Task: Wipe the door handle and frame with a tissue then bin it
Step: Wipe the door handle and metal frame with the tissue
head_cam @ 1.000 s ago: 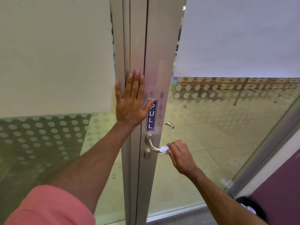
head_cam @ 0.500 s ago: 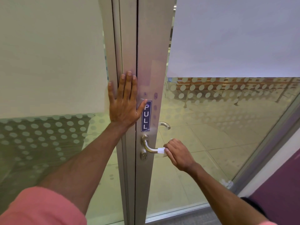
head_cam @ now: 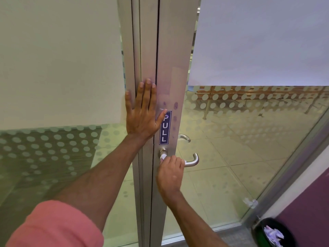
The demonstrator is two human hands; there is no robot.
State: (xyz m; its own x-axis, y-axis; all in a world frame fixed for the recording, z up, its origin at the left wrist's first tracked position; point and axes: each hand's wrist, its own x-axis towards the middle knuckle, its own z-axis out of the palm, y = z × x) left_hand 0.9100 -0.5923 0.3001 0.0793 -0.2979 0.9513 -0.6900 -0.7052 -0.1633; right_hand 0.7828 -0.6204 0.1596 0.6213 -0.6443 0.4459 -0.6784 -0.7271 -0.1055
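A silver lever door handle [head_cam: 193, 161] sticks out from the metal door frame [head_cam: 175, 68] below a blue PULL sticker [head_cam: 165, 127]. My right hand [head_cam: 170, 174] is wrapped around the handle near its base and pinches a small white tissue [head_cam: 163, 156] against the round base of the handle. My left hand [head_cam: 142, 111] lies flat, fingers spread, on the frame just left of the sticker, holding nothing. A black bin [head_cam: 273, 232] with crumpled tissues inside stands on the floor at the bottom right.
Glass panels with frosted dots flank the frame on both sides. A second handle [head_cam: 184, 138] shows through the glass on the far side. A purple wall [head_cam: 309, 207] runs along the right, above the bin.
My right hand has slid the tissue along the lever from its outer part to the base by the frame, so the lever's end is now bare. My left hand has stayed flat on the frame.
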